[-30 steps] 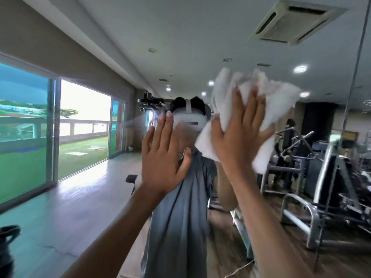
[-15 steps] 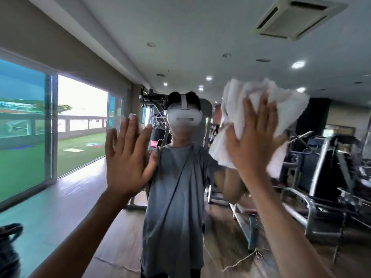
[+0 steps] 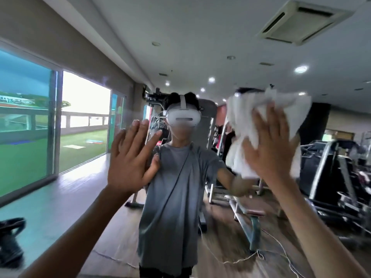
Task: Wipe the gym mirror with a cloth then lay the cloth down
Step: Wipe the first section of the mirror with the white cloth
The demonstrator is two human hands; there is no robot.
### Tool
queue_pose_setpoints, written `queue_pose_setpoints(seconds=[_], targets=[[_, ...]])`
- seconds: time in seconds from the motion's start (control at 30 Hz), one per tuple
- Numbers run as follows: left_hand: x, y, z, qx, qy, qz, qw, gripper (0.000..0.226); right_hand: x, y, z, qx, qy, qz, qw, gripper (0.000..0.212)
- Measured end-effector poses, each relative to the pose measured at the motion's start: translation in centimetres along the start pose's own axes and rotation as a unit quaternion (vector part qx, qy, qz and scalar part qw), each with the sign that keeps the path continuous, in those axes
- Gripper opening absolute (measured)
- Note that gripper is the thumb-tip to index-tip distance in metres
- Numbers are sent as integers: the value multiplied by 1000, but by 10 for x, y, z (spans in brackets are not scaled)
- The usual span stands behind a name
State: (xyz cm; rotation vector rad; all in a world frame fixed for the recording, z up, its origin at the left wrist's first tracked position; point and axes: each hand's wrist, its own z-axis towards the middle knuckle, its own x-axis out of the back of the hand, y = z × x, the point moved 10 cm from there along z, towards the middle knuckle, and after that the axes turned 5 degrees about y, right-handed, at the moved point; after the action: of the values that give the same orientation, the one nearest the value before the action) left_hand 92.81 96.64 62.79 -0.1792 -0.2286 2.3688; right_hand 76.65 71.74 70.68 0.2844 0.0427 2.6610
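Gym ceiling, round downlights and a square white ceiling air-conditioner vent (image 3: 301, 23) show in the large wall mirror (image 3: 200, 37), which fills the whole view. At its middle stands the reflected person in a loose grey T-shirt (image 3: 172, 197), wearing a white headset (image 3: 183, 117).

To the right of that figure, level with its head and shoulder, the right hand (image 3: 271, 149) is raised with the crumpled white cloth (image 3: 247, 117) between palm and glass. The fingers lie straight and spread over the cloth, so the grip is released: a flat press, not a clench. The cloth bunches out beyond the grip on all sides, most of it above the fingertips and to the side nearer the figure, with a lower fold hanging past the heel of the palm (its edges are smeared by motion blur).

To the left of the figure, at chest height, the left hand (image 3: 130, 157) is held up with straight, parted fingers and holds nothing, its grip likewise released. Whether the palm touches the glass I cannot tell.

Further left of the figure a tall window (image 3: 84, 117) opens on green lawn, and a black bag (image 3: 10, 241) sits low at the edge. Right of the figure stand dark gym machines (image 3: 331, 177) and a padded bench (image 3: 249, 217), and a thin pale cable (image 3: 236, 259) trails on the wooden floor by the figure's feet.
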Motion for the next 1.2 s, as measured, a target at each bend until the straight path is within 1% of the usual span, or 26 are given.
queue_pose_setpoints(seconds=[0.03, 0.07, 0.1, 0.13, 0.2, 0.27, 0.3, 0.33, 0.37, 0.4, 0.47, 0.5, 0.57, 0.63, 0.67, 0.7, 0.73, 0.77, 0.87, 0.93, 0.97, 1.0, 1.03, 1.1, 1.13, 1.2], targets=[[-1, 0, -1, 2, -2, -4, 1000, 56, 2, -8, 18, -53, 11, 8, 999, 73], [-1, 0, 0, 3, -4, -7, 1000, 56, 3, -24, 31, -85, 26, 15, 996, 74], [-1, -1, 0, 3, -4, -9, 1000, 56, 3, -45, 40, -92, 40, 21, 995, 75], [-1, -1, 0, 0, -6, -10, 1000, 56, 2, -70, 44, -79, 51, 22, 995, 76], [-1, -2, -1, -5, -9, -12, 1000, 56, -3, -117, 33, -11, 58, 15, 998, 77], [0, -4, -2, -5, -3, -15, 1000, 55, -10, -159, 0, 118, 46, 12, 992, 79], [0, -4, -3, -4, -2, -15, 1000, 56, -15, -172, -22, 194, 36, 10, 980, 79], [0, -5, -3, -2, -4, -16, 1000, 59, -18, -176, -45, 256, 29, 6, 966, 78], [-1, -8, -3, 6, -8, -18, 1000, 62, -20, -169, -64, 292, 22, 3, 956, 77], [-1, -10, -3, 19, -12, -22, 1000, 66, -22, -155, -76, 303, 13, 1, 953, 77], [-2, -11, -2, 44, -17, -24, 999, 68, -23, -115, -79, 274, -14, -6, 962, 82], [-2, -10, -3, 49, -16, -22, 998, 68, -21, -95, -69, 239, -22, -13, 971, 82], [-3, -6, -2, 46, -13, -16, 999, 68, -12, -69, -30, 128, -5, -20, 992, 77], [-3, -6, -2, 44, -14, -17, 999, 68, -2, -70, 7, 2, 25, 13, 1000, 72], [-1, -7, -2, 44, -10, -20, 999, 68, -1, -82, 20, -40, 38, 33, 998, 72], [0, -8, -2, 42, -6, -23, 999, 67, -1, -99, 27, -54, 49, 45, 996, 72], [2, -8, -2, 40, -1, -26, 999, 66, -2, -121, 30, -39, 57, 50, 996, 72], [3, -9, -2, 39, 3, -30, 999, 64, -4, -143, 27, -4, 60, 50, 997, 72], [3, -12, -2, 43, 2, -45, 998, 59, -13, -193, -14, 155, 44, 33, 986, 71], [3, -12, -3, 45, 0, -44, 998, 59, -19, -191, -49, 238, 23, 27, 971, 72], [3, -11, -4, 47, 0, -45, 998, 60, -21, -177, -62, 255, 9, 24, 967, 75], [3, -10, -4, 51, 1, -47, 998, 60, -22, -155, -68, 255, -7, 21, 967, 79], [3, -9, -4, 56, 0, -47, 997, 61, -23, -129, -65, 231, -21, 15, 973, 81], [4, -9, -2, 65, -3, -37, 997, 61, -16, -81, -35, 133, -18, 1, 991, 79], [3, -8, -2, 67, -6, -34, 997, 62, -13, -70, -15, 79, -12, -2, 997, 77], [3, -7, -3, 63, -12, -36, 997, 61, -7, -83, 17, 6, 10, 14, 1000, 77]])
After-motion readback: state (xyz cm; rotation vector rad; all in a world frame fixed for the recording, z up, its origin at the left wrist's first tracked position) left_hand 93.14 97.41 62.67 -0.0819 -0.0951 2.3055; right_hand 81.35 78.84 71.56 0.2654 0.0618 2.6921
